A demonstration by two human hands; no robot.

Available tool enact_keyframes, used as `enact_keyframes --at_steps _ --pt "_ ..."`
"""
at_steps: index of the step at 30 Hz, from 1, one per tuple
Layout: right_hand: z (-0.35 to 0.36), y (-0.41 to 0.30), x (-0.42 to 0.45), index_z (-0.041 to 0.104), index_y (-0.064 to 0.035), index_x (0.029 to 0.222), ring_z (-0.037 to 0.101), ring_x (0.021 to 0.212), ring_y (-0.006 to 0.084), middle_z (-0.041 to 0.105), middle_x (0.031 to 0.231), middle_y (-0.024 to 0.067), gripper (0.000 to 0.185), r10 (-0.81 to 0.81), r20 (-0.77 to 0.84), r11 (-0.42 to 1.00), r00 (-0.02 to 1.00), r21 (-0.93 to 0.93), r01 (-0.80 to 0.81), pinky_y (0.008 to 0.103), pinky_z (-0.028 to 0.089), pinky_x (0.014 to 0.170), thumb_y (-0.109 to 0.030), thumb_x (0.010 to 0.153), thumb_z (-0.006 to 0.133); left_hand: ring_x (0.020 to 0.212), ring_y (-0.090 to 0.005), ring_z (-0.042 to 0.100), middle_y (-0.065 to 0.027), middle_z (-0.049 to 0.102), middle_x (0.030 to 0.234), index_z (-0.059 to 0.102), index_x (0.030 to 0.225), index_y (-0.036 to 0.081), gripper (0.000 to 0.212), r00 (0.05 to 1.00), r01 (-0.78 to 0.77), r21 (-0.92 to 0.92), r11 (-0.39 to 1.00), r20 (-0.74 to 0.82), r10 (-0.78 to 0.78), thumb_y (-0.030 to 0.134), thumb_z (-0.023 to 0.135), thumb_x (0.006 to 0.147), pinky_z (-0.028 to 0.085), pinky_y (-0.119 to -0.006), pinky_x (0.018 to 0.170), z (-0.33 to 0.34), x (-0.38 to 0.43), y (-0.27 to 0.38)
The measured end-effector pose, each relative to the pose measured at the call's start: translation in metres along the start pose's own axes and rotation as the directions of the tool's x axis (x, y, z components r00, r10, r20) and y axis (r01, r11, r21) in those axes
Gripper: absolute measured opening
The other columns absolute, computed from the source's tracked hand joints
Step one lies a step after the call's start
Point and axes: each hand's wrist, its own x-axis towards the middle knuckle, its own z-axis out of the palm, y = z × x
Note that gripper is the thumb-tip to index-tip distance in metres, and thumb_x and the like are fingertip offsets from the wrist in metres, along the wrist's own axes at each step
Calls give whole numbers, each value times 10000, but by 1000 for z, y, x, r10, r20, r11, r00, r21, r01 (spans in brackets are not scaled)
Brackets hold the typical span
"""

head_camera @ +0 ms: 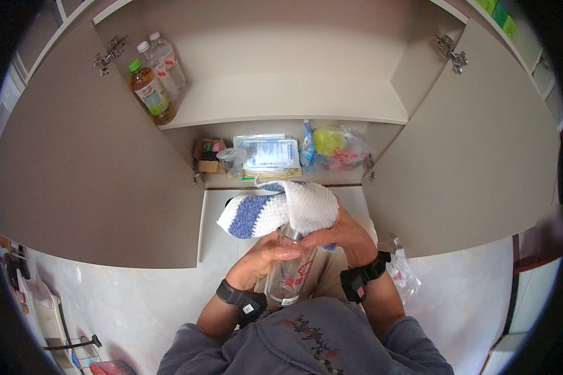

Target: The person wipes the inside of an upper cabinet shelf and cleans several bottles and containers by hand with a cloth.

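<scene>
A clear bottle [288,276] with red printing is tilted in front of my chest, its neck pointing at the cabinet. My left hand [262,255] grips it around the shoulder, thumb across the front. Near the neck, my right hand [345,232] holds a blue-and-white striped cloth [309,201], with its thumb against the bottle. The cloth drapes over the bottle's top end, hiding the mouth and most of my right fingers. One striped end of the cloth hangs out to the left.
Cabinet doors stand open at left [98,164] and right [464,150]. Plastic bottles [155,79] stand on the upper shelf [291,101]. Below are a small cardboard box [210,157], plastic packets [270,154] and a filled clear bag [342,147]. A white plastic bag [403,276] lies right of my arm.
</scene>
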Motion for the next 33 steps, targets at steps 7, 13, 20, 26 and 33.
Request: enact_keyframes --at_steps 7,13,20,26,33 --pt "-4 18 7 573 -10 1050 575 824 104 619 912 34 493 -90 -321 993 943 -98 62 259 476 716 -41 596 763 993 -261 563 -162 561 1033 395 1196 -63 605 996 15 -102 995 90 -6 214 661 728 457 -357 858 10 11 1" --pt "-11 10 18 595 -12 996 587 753 121 620 869 31 355 -83 -540 991 838 42 125 264 482 653 -109 683 730 995 -260 562 -130 522 1100 316 1277 15 646 971 174 3 985 168 -172 45 662 732 462 -377 871 4 3 3" --pt "10 37 7 466 32 1149 498 1004 167 521 1117 106 400 -296 -560 882 774 -471 -3 313 412 838 -188 838 587 876 -169 574 -86 552 989 404 1127 9 561 929 -187 546 816 -173 328 21 718 662 467 -280 766 26 18 -11" --pt "13 24 16 558 13 1012 597 835 270 591 936 149 419 -673 -102 243 732 -966 88 350 464 727 -169 668 712 911 -158 540 -84 547 971 405 1099 -7 562 894 50 854 518 -270 358 76 732 650 437 -283 802 51 10 16" --pt "-11 -12 24 611 -40 970 593 859 310 611 949 157 372 -207 -224 616 952 -786 -51 366 464 742 -255 679 697 804 -133 541 -76 559 903 425 1057 14 535 962 -162 686 709 -49 268 90 745 635 441 -261 713 35 4 12"
